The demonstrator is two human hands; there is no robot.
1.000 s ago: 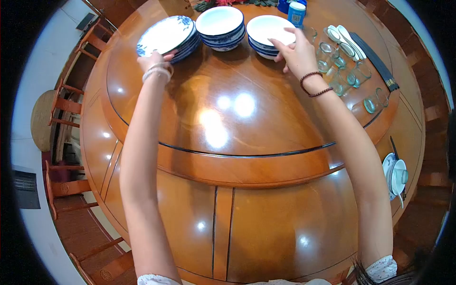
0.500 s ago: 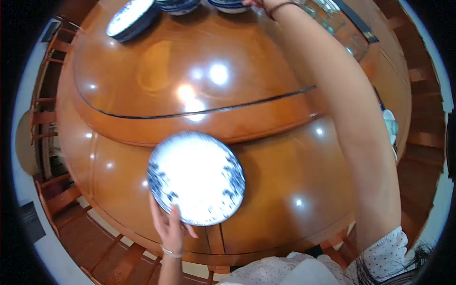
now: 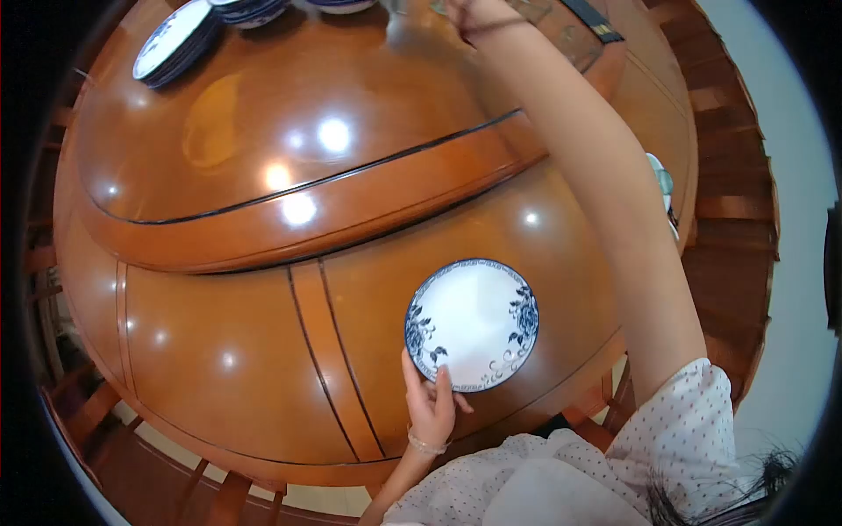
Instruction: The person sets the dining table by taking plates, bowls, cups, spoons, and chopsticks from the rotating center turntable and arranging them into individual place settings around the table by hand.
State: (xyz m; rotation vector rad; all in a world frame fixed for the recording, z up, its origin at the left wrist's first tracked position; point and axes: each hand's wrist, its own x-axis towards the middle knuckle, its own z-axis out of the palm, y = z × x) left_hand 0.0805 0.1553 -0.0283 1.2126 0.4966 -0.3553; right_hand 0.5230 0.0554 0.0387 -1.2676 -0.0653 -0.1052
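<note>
A white plate (image 3: 472,323) with a blue flower pattern and a dark blue rim is gripped at its lower left edge by my left hand (image 3: 430,410). The thumb lies on top of the plate and the other fingers go beneath it, over the near part of the wooden table (image 3: 228,320). My right hand (image 3: 469,16) reaches to the top of the view, close to the glassware. Motion smears its fingers, and whether it holds anything cannot be made out. A blurred, clear object (image 3: 402,26) shows just left of that hand.
A stack of blue-and-white plates (image 3: 173,42) stands at the upper left on the raised round tabletop (image 3: 289,92). Beside it are stacked bowls (image 3: 252,12). Black chopsticks (image 3: 594,19) lie at the upper right. Wooden chairs (image 3: 732,208) surround the table.
The plate and my left hand have shifted right in view, and the plate looks smaller. The view has turned, so the stacks sit further left. My right hand has moved away from the bowls toward the glassware.
</note>
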